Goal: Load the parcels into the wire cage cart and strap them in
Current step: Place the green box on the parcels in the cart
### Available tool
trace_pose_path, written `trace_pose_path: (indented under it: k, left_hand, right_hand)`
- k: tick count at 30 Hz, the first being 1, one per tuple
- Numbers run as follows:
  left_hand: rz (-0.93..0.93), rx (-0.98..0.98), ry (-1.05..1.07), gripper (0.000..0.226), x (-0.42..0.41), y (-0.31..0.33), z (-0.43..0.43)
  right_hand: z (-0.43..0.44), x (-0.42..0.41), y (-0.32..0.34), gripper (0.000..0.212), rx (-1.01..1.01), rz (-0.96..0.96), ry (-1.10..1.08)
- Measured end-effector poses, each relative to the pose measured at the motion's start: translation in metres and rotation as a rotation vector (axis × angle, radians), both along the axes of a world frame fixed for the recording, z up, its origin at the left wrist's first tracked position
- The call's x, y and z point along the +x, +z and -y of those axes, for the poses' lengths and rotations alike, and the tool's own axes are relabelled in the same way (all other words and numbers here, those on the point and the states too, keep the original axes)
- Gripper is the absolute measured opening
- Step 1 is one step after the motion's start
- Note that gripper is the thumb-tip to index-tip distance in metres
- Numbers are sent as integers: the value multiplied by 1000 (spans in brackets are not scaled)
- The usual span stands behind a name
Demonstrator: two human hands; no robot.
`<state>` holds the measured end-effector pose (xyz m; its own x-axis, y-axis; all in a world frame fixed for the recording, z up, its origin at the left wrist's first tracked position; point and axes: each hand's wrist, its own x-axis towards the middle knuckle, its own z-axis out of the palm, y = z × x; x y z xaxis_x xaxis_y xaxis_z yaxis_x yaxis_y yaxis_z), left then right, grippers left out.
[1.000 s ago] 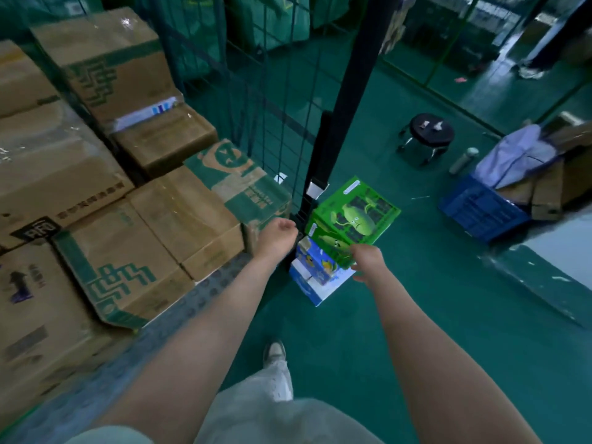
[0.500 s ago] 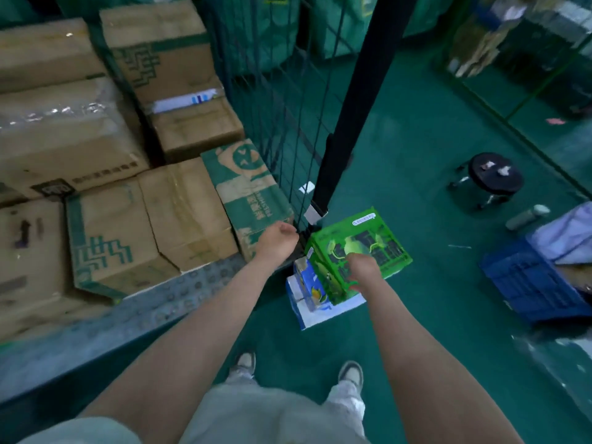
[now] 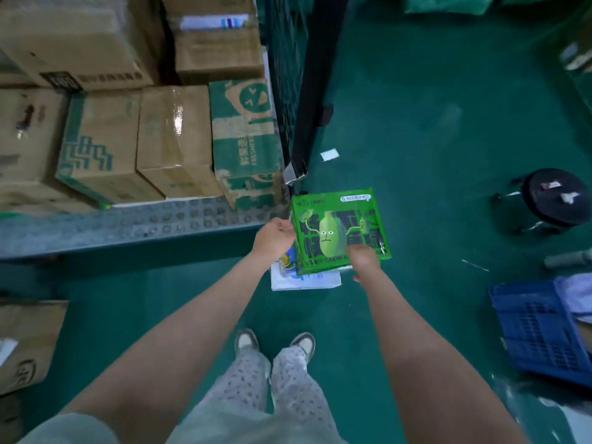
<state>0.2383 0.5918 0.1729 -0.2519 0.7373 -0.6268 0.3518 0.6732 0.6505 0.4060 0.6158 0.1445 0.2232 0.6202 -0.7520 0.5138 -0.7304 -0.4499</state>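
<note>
A bright green parcel (image 3: 339,229) with a cartoon figure lies on top of a white and blue parcel (image 3: 304,280) on the green floor, just right of the cage cart's corner. My right hand (image 3: 363,259) grips the green parcel's near right edge. At that parcel's left edge is my left hand (image 3: 274,237), fingers curled against it. The wire cage cart (image 3: 192,219) holds several brown cardboard boxes (image 3: 173,139) on its studded deck. A black strap (image 3: 309,100) hangs down the cart's right mesh side.
A black stool (image 3: 555,200) stands on the floor to the right. At the lower right sits a blue plastic crate (image 3: 541,331). Another cardboard box (image 3: 28,341) stands at the left edge. A white paper scrap (image 3: 329,154) lies near the cart. My feet (image 3: 275,342) are below the parcels.
The view has tilted down. My left hand has come off the cart's corner onto the green parcel's left edge. The green parcel now shows its top face flat.
</note>
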Motion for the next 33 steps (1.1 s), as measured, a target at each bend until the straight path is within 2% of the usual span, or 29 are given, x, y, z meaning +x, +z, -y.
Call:
trace_pose_path:
  k: [2,5,10,15,17,20,24,28,33]
  left_hand:
    - [12,-20,12,31,7,-9,-2]
    - [21,-107,45,36,16,-32,-6]
    - [74,-250,109,47,39,-92,-4]
    - [271,-397,334,50,58,-143,-9]
    - [269,-401,338,58,63,-163,-13]
    - [235,-363,249,65,68,-184,-14]
    - [210,-216,319,44,64,-188,3]
    - [249,-171,446,43,51,-162,25]
    - [163,-115,544,44,16,-115,57]
  right_hand:
    - [-7,13,-12,26,19,40,30]
    - [-17,32,-41,17,61,112,15]
    - [-12,66,-103,60,45,180,-78]
    - [-24,86,-162,71,83,95,-349]
    - [-30,89,-184,74,130,30,-406]
    - [-31,91,-202,72,169,22,-362]
    - [-20,89,-199,41,291,-16,-356]
    - [-9,66,-165,42,320,-74,-381]
    - [11,21,-112,41,320,-157,-333]
